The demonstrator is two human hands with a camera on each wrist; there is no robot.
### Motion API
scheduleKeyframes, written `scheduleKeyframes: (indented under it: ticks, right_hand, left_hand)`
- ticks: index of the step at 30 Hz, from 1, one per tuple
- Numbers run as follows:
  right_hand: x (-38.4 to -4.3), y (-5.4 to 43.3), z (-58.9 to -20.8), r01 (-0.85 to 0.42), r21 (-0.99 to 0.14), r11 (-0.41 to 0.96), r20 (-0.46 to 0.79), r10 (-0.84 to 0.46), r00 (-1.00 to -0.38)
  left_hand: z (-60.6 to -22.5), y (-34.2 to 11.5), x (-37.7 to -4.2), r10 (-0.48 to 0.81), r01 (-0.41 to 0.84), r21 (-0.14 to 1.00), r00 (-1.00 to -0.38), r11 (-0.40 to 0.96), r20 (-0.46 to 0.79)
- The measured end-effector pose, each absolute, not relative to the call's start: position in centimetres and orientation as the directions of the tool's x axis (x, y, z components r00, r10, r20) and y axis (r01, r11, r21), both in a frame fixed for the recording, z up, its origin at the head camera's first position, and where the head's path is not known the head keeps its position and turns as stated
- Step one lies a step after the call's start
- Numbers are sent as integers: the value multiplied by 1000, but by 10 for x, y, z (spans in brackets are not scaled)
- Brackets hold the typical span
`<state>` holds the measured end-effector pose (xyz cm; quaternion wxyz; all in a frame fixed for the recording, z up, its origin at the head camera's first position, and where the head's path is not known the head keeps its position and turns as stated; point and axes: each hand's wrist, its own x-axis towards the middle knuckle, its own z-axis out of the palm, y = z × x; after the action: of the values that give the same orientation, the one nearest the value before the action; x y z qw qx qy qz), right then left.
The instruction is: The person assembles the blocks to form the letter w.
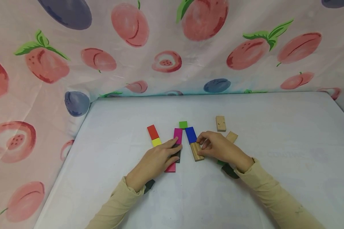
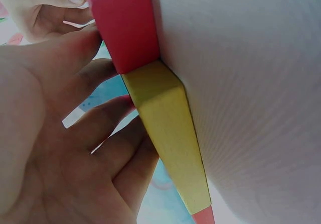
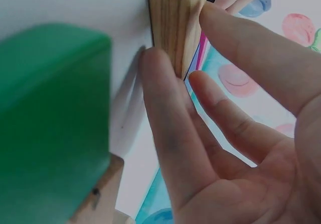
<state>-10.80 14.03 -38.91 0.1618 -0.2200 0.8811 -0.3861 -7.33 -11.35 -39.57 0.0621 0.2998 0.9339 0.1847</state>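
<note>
Behind white table (image 1: 275, 127), fruit-print cloth (image 1: 189, 47).

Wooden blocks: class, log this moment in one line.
left hand: rests on magenta block | right hand: pinches plain wooden block | table: white

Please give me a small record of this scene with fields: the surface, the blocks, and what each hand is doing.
surface: white table, fruit-print cloth behind
left hand: fingers laid flat on the dark block, below the magenta block
right hand: fingertips pinch the plain wooden block, which lies below the blue block
other blocks: red block touching the yellow block; green block; two loose wooden blocks
under right wrist: green block, partly hidden
</note>
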Motion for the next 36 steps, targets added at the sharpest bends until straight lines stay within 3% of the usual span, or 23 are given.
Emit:
scheduleKeyframes:
  ticks: [36]
  right_hand:
    - [-88, 182, -368, -450, -602, 660, -101, -622, -777]
  left_hand:
    - [-396, -114, -72, 592, 553, 390, -805, 736, 23]
